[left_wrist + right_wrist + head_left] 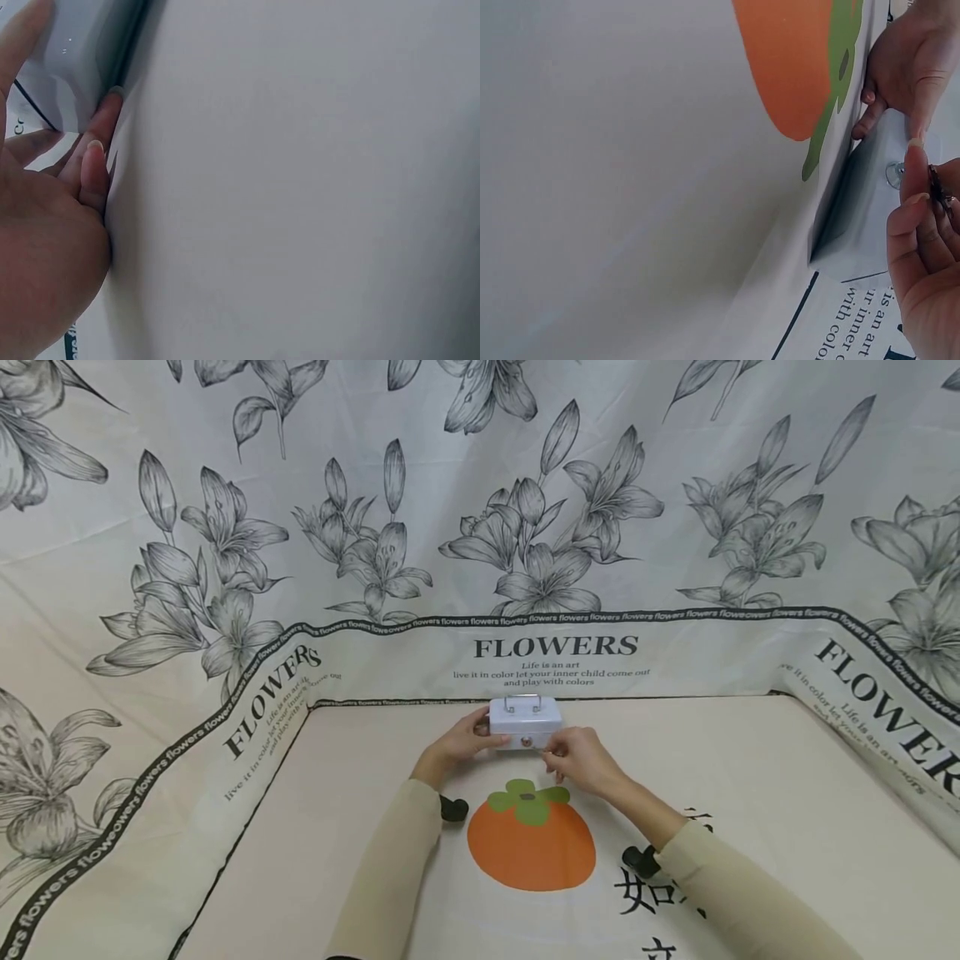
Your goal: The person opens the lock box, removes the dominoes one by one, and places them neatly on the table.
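A small white cash box (pixel 525 718) with a wire handle on its lid stands at the back of the cloth-covered table. Its round lock (pixel 527 742) is on the front face. My left hand (pixel 463 737) holds the box at its left end, thumb on the front and fingers around the side. Just right of the lock is my right hand (pixel 581 762), fingers bent. In the right wrist view it pinches a small dark metal piece (pixel 938 187), which looks like a key; its tip is hidden by the fingers. The lid looks closed.
A printed orange persimmon (pixel 531 852) and black characters (pixel 645 891) mark the cloth in front of the box. Behind it rises a flower-printed curtain (pixel 555 647), which also borders the table at left and right.
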`<state>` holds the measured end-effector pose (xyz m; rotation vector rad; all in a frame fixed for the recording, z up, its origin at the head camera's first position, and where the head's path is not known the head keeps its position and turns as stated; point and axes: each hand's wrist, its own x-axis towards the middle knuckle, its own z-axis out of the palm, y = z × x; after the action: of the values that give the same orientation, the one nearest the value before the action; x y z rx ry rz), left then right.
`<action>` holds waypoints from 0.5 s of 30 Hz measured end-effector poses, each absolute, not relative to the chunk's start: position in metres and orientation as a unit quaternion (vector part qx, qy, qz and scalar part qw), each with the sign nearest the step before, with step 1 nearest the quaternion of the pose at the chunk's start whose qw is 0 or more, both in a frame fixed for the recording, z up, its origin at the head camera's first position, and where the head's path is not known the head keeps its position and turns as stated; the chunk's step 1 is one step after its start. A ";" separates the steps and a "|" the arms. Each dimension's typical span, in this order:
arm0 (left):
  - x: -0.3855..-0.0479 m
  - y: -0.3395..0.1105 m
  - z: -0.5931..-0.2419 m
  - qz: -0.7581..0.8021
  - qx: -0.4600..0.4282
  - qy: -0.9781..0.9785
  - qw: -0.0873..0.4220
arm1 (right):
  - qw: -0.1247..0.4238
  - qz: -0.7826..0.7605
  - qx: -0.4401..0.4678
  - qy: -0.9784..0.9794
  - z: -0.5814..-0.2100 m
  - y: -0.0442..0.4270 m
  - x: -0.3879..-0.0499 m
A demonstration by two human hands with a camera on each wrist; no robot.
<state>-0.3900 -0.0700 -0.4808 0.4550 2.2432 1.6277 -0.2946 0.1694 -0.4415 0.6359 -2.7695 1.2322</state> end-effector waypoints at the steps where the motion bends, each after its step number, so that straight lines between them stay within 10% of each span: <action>1: -0.390 -0.070 -0.481 0.572 0.159 0.788 0.167 | 0.019 0.398 0.205 -0.894 -0.442 0.168 -0.295; 15: -0.394 -0.072 -0.485 0.583 0.149 0.779 0.175 | 0.023 0.399 0.162 -0.902 -0.442 0.149 -0.302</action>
<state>-0.3939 -0.0721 -0.4849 0.4216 2.2082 1.6534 -0.3018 0.1491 -0.4417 0.5015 -2.7938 1.2367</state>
